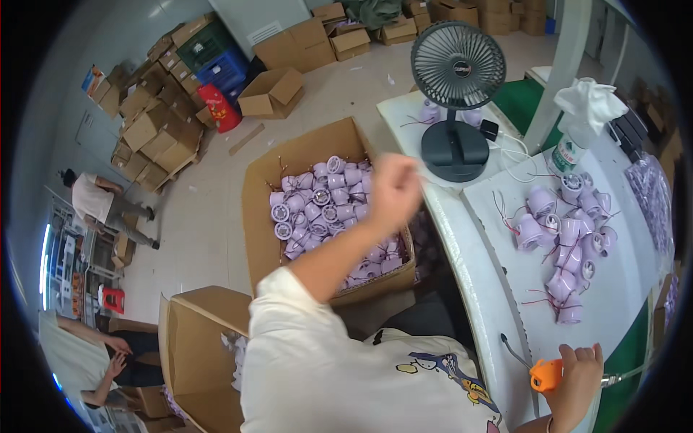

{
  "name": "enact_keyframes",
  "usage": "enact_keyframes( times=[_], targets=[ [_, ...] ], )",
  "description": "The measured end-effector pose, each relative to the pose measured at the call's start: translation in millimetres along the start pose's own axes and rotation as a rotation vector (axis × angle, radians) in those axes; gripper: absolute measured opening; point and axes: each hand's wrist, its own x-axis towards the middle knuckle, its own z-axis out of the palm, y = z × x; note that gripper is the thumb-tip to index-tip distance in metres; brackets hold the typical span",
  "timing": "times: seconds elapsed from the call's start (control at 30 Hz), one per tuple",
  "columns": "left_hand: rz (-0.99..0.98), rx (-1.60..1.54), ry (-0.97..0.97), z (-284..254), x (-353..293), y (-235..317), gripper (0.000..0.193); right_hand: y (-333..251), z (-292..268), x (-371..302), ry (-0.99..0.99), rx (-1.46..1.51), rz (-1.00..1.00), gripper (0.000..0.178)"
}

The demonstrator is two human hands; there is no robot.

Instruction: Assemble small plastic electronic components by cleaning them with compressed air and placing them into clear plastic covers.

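My left arm reaches out over the near right edge of a cardboard box (pixel 268 169) filled with light purple motor housings (pixel 317 209). Its left hand (pixel 395 189) is closed, slightly blurred, and whatever its fingers might hold is hidden. At the lower right, my right hand (pixel 580 379) grips an orange air gun (pixel 546 375) with a metal hose fitting (pixel 612 379) behind it. Beyond that hand, a loose group of the same purple motor housings (pixel 569 229) with thin red wires lies on the white worktable (pixel 498 238).
A dark desk fan (pixel 460 101) stands at the table's far end, near a bottle topped with white tissue (pixel 570 148). Another open carton (pixel 191 346) is at my lower left. One person (pixel 101 198) stands at far left; another person's hands (pixel 118 353) show below. Stacked cartons (pixel 159 130) line the back.
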Motion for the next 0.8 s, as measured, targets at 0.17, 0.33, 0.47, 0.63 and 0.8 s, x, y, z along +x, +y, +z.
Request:
enact_keyframes(
  times=[0.17, 0.33, 0.47, 0.63, 0.8],
  targets=[
    [-0.939, 0.589, -0.27, -174.9, -71.7, -178.9, 0.02, -2.3, 6.5, 5.1, -0.038, 0.004, 0.044, 0.048],
    [-0.791, 0.609, -0.174, -164.8, -128.3, -219.7, 0.017, -3.0, 6.0, 8.0, -0.098, 0.005, 0.118, 0.05],
    [-0.568, 0.716, -0.188, -134.4, -136.8, -232.8, 0.024, -3.4, 9.4, 8.3, -0.071, 0.008, 0.097, 0.051],
    [-0.999, 0.903, -0.37, -74.1, -116.7, -191.8, 0.067, -0.6, 10.9, 13.4, -0.083, 0.018, 0.078, 0.053],
    [-1.083, 0.938, -0.265, -61.6, -111.8, -200.9, 0.053, -3.8, 5.0, 11.6, -0.094, 0.01, 0.107, 0.053]
  ],
)
